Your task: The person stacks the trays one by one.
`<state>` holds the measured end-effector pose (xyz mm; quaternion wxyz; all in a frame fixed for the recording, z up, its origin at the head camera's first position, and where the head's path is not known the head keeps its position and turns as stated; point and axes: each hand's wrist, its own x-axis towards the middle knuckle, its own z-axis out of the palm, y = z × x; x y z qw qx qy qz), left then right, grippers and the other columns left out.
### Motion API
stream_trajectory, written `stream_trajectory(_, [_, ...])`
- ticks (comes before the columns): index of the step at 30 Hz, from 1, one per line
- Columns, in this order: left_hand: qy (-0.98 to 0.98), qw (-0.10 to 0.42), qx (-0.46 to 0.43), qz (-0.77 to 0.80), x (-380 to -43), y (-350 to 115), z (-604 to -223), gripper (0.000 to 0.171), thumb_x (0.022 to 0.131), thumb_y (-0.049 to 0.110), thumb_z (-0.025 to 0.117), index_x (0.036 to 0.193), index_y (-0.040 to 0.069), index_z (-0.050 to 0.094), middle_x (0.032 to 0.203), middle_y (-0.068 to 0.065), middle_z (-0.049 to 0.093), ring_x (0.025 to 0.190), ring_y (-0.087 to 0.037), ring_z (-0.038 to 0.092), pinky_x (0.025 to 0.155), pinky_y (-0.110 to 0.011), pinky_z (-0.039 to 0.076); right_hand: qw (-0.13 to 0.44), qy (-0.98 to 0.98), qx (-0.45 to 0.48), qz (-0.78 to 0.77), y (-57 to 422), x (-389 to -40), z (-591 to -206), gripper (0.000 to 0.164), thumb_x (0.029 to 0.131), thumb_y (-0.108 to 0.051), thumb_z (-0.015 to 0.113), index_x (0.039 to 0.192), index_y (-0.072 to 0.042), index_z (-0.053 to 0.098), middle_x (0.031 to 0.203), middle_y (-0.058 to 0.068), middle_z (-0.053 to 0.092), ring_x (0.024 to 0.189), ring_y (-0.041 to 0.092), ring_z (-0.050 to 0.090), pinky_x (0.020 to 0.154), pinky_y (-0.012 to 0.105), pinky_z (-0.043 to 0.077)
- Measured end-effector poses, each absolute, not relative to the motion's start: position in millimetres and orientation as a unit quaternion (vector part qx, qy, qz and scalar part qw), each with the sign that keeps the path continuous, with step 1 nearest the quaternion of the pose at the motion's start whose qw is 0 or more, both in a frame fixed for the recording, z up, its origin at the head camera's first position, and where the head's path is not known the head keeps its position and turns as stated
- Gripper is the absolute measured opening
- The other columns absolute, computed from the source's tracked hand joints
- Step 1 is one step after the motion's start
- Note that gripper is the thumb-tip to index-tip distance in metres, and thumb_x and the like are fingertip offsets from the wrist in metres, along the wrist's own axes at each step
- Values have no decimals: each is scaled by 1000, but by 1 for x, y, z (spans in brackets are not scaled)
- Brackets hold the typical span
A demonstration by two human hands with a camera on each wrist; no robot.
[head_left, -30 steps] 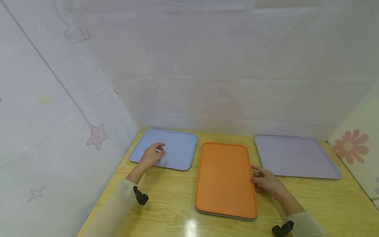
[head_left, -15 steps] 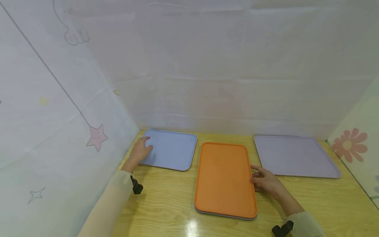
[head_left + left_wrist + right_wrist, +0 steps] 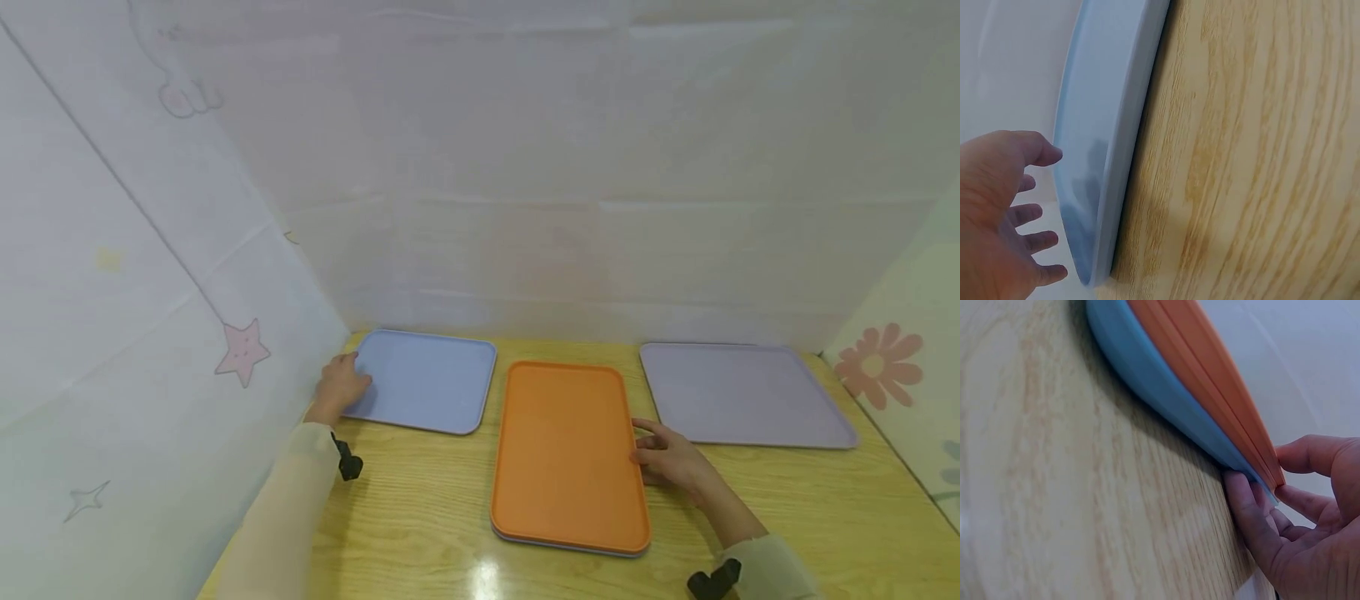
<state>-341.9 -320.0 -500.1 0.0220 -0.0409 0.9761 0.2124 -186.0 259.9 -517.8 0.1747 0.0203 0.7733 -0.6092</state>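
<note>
My left hand (image 3: 339, 389) is at the left edge of a light blue tray (image 3: 427, 379) lying at the back left. Its fingers are spread and loosely bent beside the tray's corner, and the left wrist view shows a gap between the fingers and the rim. An orange tray (image 3: 570, 450) lies on a blue one (image 3: 1147, 375) in the middle, their edges lined up. With thumb and fingers, my right hand (image 3: 675, 462) holds the right edge of this stack; fingertips lie against both rims in the right wrist view.
A pale purple tray (image 3: 750, 396) lies at the back right. All the trays are on a wood-grain table (image 3: 420, 508), with a white patterned cloth (image 3: 480, 167) rising behind it and at both sides. Each sleeve carries a black wrist mount (image 3: 348, 461).
From over the blue tray my left hand has moved left to its outer edge. My right hand stays at the orange tray's edge, and the trays keep their places.
</note>
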Motion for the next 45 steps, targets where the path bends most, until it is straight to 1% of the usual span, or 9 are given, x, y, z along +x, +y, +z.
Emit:
stream_trajectory(13, [977,64,-69,193,-346,-328,-514,75,98,25,50,157,-8,18,155,-38,21,140,-60,21,111,-73,26,173,770,17,-614,260,-187,-521,76,95,-10,70,157,1,28,121,18,55,96,20,64,78,39,62])
stream_trajectory(19, [978,48,-93,180,-344,-322,-513,68,97,22,47,151,-12,27,145,-42,33,133,-59,31,105,-72,34,174,769,18,-615,260,-187,-523,76,95,-11,69,157,2,27,121,18,56,97,20,65,79,40,62])
stream_trajectory(23, [984,23,-96,149,-342,-322,-512,51,96,15,44,135,-18,43,129,-43,46,121,-58,41,97,-67,42,173,769,16,-615,262,-187,-524,76,96,-12,69,157,2,26,121,18,56,98,20,65,80,40,62])
stream_trajectory(27, [989,-8,-83,124,-338,-327,-513,32,93,4,44,110,-20,55,109,-41,54,106,-56,51,87,-62,47,173,769,13,-616,261,-188,-523,77,96,-12,70,157,2,26,122,19,56,99,21,65,81,40,62])
stream_trajectory(30, [987,-29,-83,136,-335,-333,-514,18,88,1,46,87,-13,57,89,-33,60,86,-49,57,75,-56,50,171,769,20,-616,261,-188,-524,76,95,-12,70,157,1,28,121,18,56,99,20,64,81,40,62])
stream_trajectory(34, [977,-10,-101,190,-333,-343,-513,15,85,5,46,70,2,46,71,-17,52,67,-32,48,58,-44,44,170,771,32,-613,261,-188,-525,74,94,-12,71,156,0,32,121,17,55,99,19,63,81,39,62])
stream_trajectory(37, [966,24,-110,234,-334,-354,-509,15,85,8,44,71,2,45,75,-14,50,69,-28,45,57,-37,40,168,774,35,-610,261,-187,-525,74,94,-13,71,156,-1,33,121,16,55,98,19,63,80,38,62])
stream_trajectory(40, [934,76,-127,325,-333,-366,-503,14,86,9,45,83,-4,50,86,-18,51,79,-30,48,64,-34,44,166,775,30,-609,261,-187,-526,74,94,-13,71,156,1,32,120,16,56,97,19,62,79,38,62])
stream_trajectory(45, [854,144,-172,470,-325,-380,-489,42,92,14,50,119,-17,50,115,-24,53,99,-30,54,79,-33,53,163,774,22,-612,261,-187,-527,74,94,-10,70,155,3,31,119,17,56,96,19,63,78,39,62])
